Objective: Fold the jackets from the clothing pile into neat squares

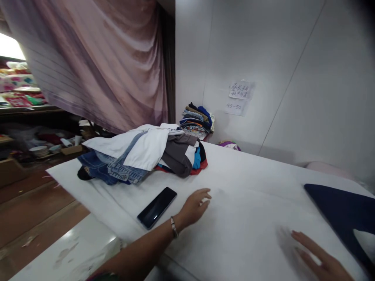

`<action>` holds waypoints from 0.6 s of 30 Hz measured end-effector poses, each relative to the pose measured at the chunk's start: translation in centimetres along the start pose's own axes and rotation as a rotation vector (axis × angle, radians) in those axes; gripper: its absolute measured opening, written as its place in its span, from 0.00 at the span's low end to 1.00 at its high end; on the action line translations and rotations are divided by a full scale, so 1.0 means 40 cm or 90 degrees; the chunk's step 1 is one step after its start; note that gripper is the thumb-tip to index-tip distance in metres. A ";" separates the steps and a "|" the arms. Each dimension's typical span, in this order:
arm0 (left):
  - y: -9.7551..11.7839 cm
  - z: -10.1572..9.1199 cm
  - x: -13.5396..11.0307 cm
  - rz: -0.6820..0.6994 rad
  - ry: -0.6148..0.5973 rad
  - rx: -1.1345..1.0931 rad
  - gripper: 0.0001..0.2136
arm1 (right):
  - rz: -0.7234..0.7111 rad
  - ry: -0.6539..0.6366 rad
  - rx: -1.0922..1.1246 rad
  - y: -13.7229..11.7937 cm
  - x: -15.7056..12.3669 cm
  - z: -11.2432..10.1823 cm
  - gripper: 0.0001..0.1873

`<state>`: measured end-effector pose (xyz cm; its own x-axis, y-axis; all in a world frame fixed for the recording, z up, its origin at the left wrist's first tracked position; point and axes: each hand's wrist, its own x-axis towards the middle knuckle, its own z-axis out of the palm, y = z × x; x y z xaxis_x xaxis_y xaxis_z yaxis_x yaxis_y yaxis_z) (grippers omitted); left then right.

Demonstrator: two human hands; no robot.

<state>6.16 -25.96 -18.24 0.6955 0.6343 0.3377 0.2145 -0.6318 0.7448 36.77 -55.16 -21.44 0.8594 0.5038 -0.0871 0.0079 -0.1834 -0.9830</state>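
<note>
My left hand (193,207), with a silver bracelet at the wrist, hovers over or rests on the white table (246,203). Its fingers are loosely bent and apart, holding nothing. Just left of it lies a black smartphone (157,207), screen up. At the lower right, my right hand (320,257) is partly cut off by the frame, fingers apart and nothing in them. Close by it, a dark navy piece of fabric (342,208) lies flat along the table's right side. A loose heap of clothes (143,152), with white, denim and dark grey pieces, covers the table's far left.
A stack of folded clothes (195,120) stands beyond the table by the wall. Paper notes (238,97) are stuck on the white wall. A pink curtain (117,58) hangs at the left, beside cluttered shelves (26,109). A white surface (67,249) sits lower at the near left.
</note>
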 end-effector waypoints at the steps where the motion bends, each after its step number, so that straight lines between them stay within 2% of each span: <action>1: -0.007 -0.029 0.013 0.016 0.038 0.024 0.10 | -0.005 -0.048 -0.065 0.016 -0.007 0.050 0.24; 3: -0.025 -0.096 0.039 0.047 0.110 0.101 0.10 | -0.048 -0.115 -0.125 0.041 -0.031 0.136 0.23; 5: -0.046 -0.167 0.064 0.068 0.167 0.191 0.10 | -0.124 -0.179 -0.159 0.055 -0.057 0.200 0.22; 10: -0.102 -0.324 0.112 0.055 0.246 0.419 0.13 | -0.311 -0.376 -0.303 0.041 -0.103 0.301 0.21; 14: -0.152 -0.399 0.138 -0.033 0.264 0.595 0.19 | -0.385 -0.441 -0.308 0.008 -0.132 0.390 0.21; 18: -0.207 -0.436 0.153 -0.107 0.265 0.681 0.26 | -0.416 -0.451 -0.299 0.012 -0.146 0.478 0.22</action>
<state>-3.31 -9.11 -12.31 0.3666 0.7178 0.5919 0.8909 -0.4542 -0.0011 21.99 -42.05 -24.49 0.1259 0.9693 0.2110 0.6846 0.0691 -0.7256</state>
